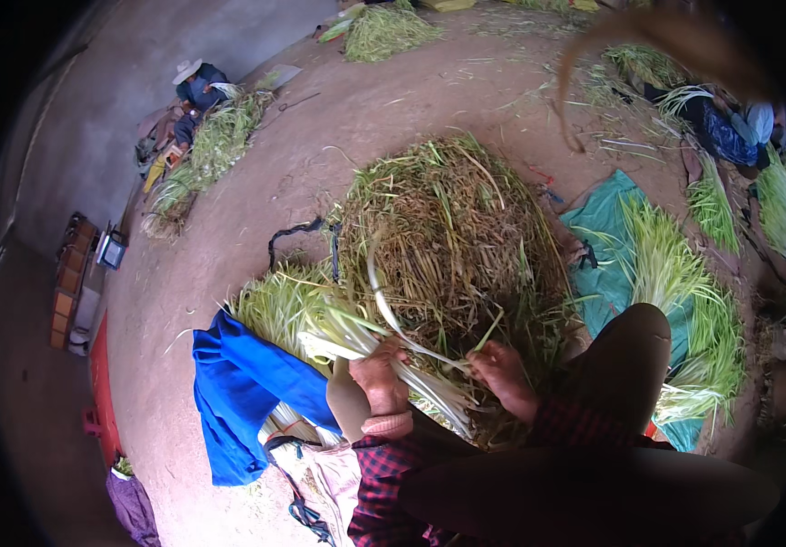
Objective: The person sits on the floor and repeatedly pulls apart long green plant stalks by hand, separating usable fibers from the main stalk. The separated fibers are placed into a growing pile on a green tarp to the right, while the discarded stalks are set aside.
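My left hand [379, 376] is closed around a bunch of long white-and-yellow vegetable stalks [437, 393], with its leafy tops spreading to the left. My right hand [504, 381] pinches the end of a single pale stalk [385, 308], which bends up and away over the bunch. A large heap of dry brown and green stalks [444, 225] lies right in front of both hands. To the left of it rests a pile of yellow-green leaves [277, 301], partly covered by a blue cloth [249, 390]. The bunch's lower ends hang above my lap.
At right, a green sheet [591, 232] bears more leafy stalks [701, 328]. One person in a pale hat [198, 89] sits by a leafy pile [212, 147] near the wall; another person [752, 130] sits far right. A black strap [290, 232] lies on the floor. A blurred strand crosses the upper right.
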`<state>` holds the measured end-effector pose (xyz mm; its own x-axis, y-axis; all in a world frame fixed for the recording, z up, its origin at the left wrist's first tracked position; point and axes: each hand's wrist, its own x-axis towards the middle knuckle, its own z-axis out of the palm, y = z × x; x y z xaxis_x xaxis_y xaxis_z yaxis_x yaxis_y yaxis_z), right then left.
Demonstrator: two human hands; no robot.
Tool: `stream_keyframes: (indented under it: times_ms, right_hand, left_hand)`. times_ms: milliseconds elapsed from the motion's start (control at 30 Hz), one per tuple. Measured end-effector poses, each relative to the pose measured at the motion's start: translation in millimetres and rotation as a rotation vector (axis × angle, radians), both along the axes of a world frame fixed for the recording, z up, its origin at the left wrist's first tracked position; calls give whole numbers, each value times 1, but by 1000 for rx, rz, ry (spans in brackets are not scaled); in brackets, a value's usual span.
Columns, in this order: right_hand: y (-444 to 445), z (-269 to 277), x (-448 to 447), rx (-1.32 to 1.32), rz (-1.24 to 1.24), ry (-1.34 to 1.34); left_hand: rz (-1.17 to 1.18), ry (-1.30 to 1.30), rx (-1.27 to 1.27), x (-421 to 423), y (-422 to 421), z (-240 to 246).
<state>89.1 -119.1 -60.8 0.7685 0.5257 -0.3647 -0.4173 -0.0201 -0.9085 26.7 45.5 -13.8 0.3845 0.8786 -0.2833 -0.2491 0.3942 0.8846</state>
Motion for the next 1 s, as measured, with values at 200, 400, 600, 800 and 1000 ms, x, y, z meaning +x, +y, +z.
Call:
stream_keyframes:
  times_ms: [200, 400, 600, 800, 1000]
  right_hand:
    - [-58, -84, 32, -324, -5, -78]
    - [-55, -26, 37, -911, 436, -895]
    - [-11, 82, 28, -469, 99, -1265]
    - [31, 90, 30, -118, 33, -1146]
    - [19, 61, 31, 234, -51, -331]
  left_hand:
    - [-19, -45, 8, -3, 10, 14]
    - [-49, -80, 17, -3, -8, 19]
    - [-132, -156, -3, -3, -25, 20]
    - [-251, -59, 45, 12, -47, 22]
    - [-243, -9, -28, 16, -48, 13]
